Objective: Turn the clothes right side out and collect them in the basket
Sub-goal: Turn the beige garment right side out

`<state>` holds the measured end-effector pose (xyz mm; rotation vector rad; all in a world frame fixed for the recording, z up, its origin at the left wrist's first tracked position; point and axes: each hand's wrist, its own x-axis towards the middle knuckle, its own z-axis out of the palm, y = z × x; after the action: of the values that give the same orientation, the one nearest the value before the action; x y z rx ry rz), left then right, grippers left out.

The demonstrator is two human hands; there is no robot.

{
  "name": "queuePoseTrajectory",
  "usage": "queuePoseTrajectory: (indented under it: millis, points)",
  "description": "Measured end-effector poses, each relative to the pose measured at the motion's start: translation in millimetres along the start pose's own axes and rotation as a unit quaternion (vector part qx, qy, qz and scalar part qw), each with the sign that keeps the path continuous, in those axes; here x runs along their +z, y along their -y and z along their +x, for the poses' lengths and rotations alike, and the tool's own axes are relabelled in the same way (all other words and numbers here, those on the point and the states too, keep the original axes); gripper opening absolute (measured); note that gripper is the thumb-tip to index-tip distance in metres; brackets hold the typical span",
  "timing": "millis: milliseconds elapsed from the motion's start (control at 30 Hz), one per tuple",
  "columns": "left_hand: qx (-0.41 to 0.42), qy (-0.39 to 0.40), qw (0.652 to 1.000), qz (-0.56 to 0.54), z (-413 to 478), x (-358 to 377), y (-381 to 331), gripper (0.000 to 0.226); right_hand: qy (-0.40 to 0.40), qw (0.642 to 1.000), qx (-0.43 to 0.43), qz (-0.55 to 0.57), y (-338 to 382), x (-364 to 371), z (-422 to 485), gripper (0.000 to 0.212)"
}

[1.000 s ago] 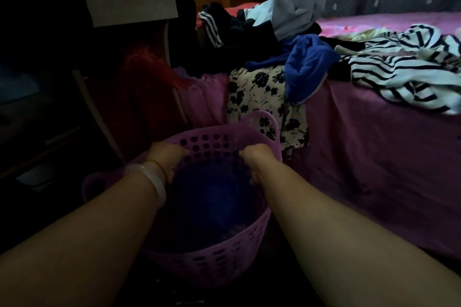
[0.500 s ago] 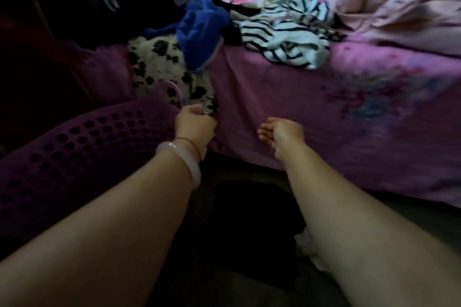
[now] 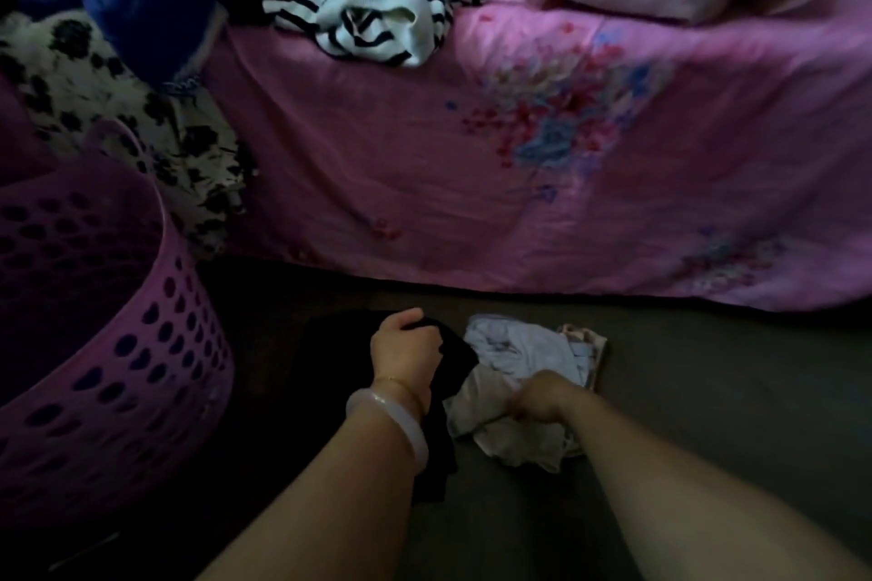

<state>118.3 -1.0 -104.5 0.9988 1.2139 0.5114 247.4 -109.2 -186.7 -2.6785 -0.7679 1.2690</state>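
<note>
Floor (image 3: 708, 392): dim bedroom.
Left hand (image 3: 406, 347): clutches black garment (image 3: 455, 361), likely for turning.
Right hand (image 3: 538, 396): bunches pale garment (image 3: 519, 347) alongside.
Bed (image 3: 424, 156): beyond both.

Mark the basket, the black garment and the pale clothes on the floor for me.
basket (image 3: 188, 344): head view, perforated outer wall.
black garment (image 3: 456, 359): head view, bunched upper fold.
pale clothes (image 3: 524, 344): head view, bluish upper part.

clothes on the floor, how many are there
3 at least: a black garment gripped by the left hand, a whitish garment pinched by the right hand, a pale blue garment just beyond. More may be bunched underneath.
</note>
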Motion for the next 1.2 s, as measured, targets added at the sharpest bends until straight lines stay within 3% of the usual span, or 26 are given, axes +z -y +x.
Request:
queuePoseTrajectory:
  millis: [67,133,200,300,367,400,467,533,600,767,833,933,1000,1100,1200]
  points:
    - [0.003,-0.005,1.000,0.019,-1,-9,3,0.040,0.008,1.000,-0.015,-0.002,-2,7,1,0.053]
    - [0.005,-0.001,1.000,0.028,-1,-20,4,0.039,-0.041,0.996,-0.062,0.056,8,3,3,0.050]
    - [-0.001,0.012,0.999,0.038,-2,-29,1,0.040,-0.073,0.973,-0.085,0.202,22,-10,7,0.047]
    - [-0.004,0.047,0.996,0.074,0,-42,-8,0.049,-0.039,0.888,-0.117,0.443,53,-34,-11,0.027]
    - [0.020,0.085,0.992,0.092,1,-54,-17,0.063,-0.007,0.841,-0.170,0.513,78,-50,-38,0.004]
    - [0.040,0.106,0.987,0.114,1,-56,-19,0.066,0.012,0.817,-0.191,0.544,85,-57,-48,0.005]
    - [0.073,0.115,0.979,0.149,-7,-66,-28,0.057,0.062,0.773,-0.233,0.586,104,-68,-68,0.009]
    - [0.088,0.089,0.983,0.134,-11,-77,-38,0.037,0.102,0.757,-0.265,0.588,120,-75,-88,0.012]
    - [0.059,0.091,0.992,0.063,-15,-89,-52,0.025,0.112,0.768,-0.296,0.557,130,-81,-100,0.024]
    - [0.012,0.094,0.987,-0.130,-23,-122,-85,0.035,0.160,0.833,-0.315,0.425,148,-70,-114,0.067]
    - [-0.009,0.111,0.974,-0.196,-27,-132,-89,0.029,0.170,0.882,-0.319,0.301,154,-59,-120,0.059]
    - [-0.028,0.148,0.950,-0.272,-30,-140,-93,0.030,0.064,0.948,-0.291,0.108,162,-44,-129,0.031]
    - [-0.028,0.171,0.939,-0.297,-32,-142,-97,0.031,0.022,0.942,-0.299,0.149,167,-41,-130,0.032]
    - [-0.014,0.183,0.934,-0.307,-37,-140,-106,0.029,0.044,0.918,-0.347,0.188,173,-46,-139,0.048]
    - [-0.018,0.182,0.931,-0.317,-38,-139,-115,0.030,0.050,0.913,-0.353,0.199,174,-48,-148,0.035]
